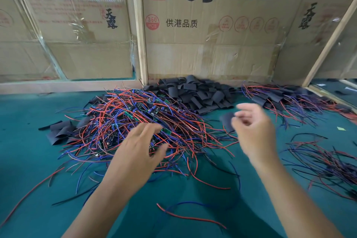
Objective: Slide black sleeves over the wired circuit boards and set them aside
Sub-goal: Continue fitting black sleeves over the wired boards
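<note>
Cardboard (87, 25) printed with red and black characters is seen lining the far wall, held behind pale wooden framing (138, 25). A green mat (25, 141) covers the work surface. At the left, a few loose black sleeves (59, 131) are laid flat on the mat, just beside a large tangled heap of wired circuit boards (135, 118), whose red, blue and black leads are spread outward and whose small green boards are visible among the wires. Stray single wires (191, 217) are scattered on the near side of the mat.

The left hand (139, 152) is held over the near edge of this heap, fingers extended and slightly spread, fingertips touching or just above the wires; nothing is seen gripped in it.

Behind the heap, against the far wall, a pile of black sleeves (195, 93) is stacked. To its near right, the right hand (253, 127) is raised above the mat, blurred by motion, with its fingers curled; a single black sleeve (228, 120) is seen at its fingertips, but whether it is pinched or merely lies behind them cannot be told.

Further right, by the far wall, a pile of sleeved boards (286, 98) with trailing wires is set. At the near right, another bundle of wires (324, 162) is spread on the mat.
</note>
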`<state>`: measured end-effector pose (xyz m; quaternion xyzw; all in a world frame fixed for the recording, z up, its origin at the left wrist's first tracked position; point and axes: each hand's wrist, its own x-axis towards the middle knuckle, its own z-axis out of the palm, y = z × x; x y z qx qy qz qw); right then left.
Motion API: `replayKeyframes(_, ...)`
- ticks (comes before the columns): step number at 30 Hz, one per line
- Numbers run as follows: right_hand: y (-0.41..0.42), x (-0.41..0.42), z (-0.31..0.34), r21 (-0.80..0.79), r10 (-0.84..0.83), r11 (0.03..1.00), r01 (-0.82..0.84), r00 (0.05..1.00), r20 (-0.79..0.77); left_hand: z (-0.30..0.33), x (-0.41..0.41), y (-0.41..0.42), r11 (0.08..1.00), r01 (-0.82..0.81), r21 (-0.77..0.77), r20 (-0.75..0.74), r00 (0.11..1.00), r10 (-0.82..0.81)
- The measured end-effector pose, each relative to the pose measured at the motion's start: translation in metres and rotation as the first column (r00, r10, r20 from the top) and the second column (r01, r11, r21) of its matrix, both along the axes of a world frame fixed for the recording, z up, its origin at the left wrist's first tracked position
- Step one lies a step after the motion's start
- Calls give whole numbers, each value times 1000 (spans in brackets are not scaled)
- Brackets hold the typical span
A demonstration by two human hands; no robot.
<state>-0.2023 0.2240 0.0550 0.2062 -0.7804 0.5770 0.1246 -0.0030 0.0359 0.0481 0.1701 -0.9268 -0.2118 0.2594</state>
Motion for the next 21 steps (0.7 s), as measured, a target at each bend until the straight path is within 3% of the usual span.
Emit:
replayKeyframes(3,-26,46,-6,33,381,921,-388,915,130,-5,-3,18,974,166,156,59,982,-177)
replayKeyframes(5,-34,65,-11,35,480,872,-488,866,138,-12,-6,28,962,181,206,85,976,-202)
replayKeyframes(10,-38,76,-17,49,542,827,-559,819,188,-16,-10,32,985,125,117,67,989,-133)
replayKeyframes(13,-39,76,-18,-74,601,793,-605,755,264,-12,-8,31,984,126,129,9,992,-128)
replayKeyframes(18,-35,68,-12,-362,736,666,-652,493,464,-4,-7,22,969,215,117,-67,976,-209)
replayKeyframes(21,-34,68,-11,-427,785,608,-669,424,452,4,-3,14,947,307,92,-11,951,-308)
